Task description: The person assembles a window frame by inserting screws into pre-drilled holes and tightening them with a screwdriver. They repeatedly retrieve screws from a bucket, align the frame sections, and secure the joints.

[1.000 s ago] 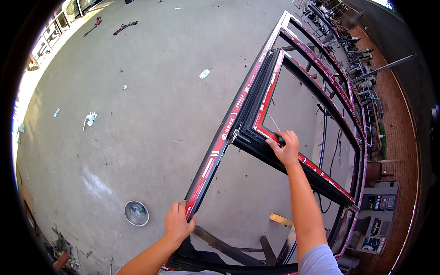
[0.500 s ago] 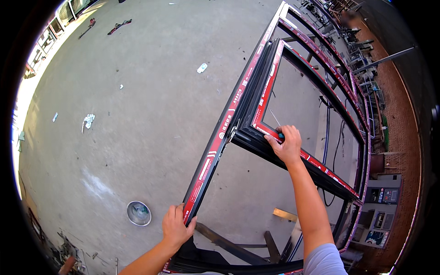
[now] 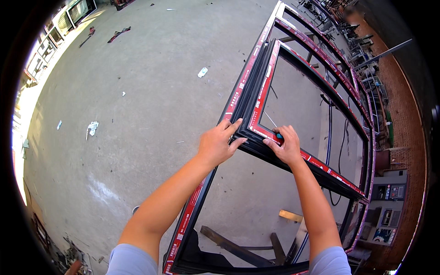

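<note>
A large black window frame (image 3: 233, 98) with red protective tape lies in front of me, with an inner sash (image 3: 256, 114) set in it. My left hand (image 3: 216, 144) is at the sash's near left corner, thumb and forefinger spread to either side and touching it. The metal fitting at that corner is hidden behind these fingers. My right hand (image 3: 288, 145) rests on the sash's near rail, its fingers closed round the teal handle of a slim screwdriver (image 3: 278, 135). The thin shaft points away, over the opening.
Dark support bars (image 3: 238, 247) and a wooden block (image 3: 291, 216) show below the frame. Crumpled paper (image 3: 93, 128) litters the concrete floor on the left. A grey machine with a control panel (image 3: 389, 191) stands at the right, near a brick-coloured strip of floor.
My left hand has moved up and right from the frame's near left rail to the sash corner. The right hand stays on the sash rail with the screwdriver.
</note>
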Action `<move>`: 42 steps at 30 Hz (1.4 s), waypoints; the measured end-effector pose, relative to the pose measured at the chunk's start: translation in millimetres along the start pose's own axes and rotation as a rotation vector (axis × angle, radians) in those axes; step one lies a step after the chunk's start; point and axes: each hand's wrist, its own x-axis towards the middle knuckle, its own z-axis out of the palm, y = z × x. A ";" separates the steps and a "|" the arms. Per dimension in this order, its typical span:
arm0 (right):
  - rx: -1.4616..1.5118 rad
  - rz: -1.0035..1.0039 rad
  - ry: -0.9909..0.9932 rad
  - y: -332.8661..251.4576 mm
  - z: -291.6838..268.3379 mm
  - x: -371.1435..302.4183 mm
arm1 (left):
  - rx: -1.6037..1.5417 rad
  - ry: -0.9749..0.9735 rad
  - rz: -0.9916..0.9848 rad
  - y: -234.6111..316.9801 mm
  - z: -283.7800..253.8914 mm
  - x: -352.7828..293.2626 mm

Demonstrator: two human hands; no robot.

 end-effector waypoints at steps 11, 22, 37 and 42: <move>0.046 0.136 -0.089 0.9 -0.8 0.8 | -0.014 0.127 0.078 -8.0 41.1 -1.4; 0.018 0.129 -0.081 -3.6 -3.9 2.0 | -0.049 0.165 0.076 -5.9 43.0 -2.3; -0.061 0.039 0.042 -9.5 -0.2 -0.2 | -0.044 0.074 -0.029 9.3 15.9 -30.2; -0.058 0.059 0.137 -10.2 3.3 -5.6 | -0.266 -0.068 -0.504 17.5 -49.4 -123.5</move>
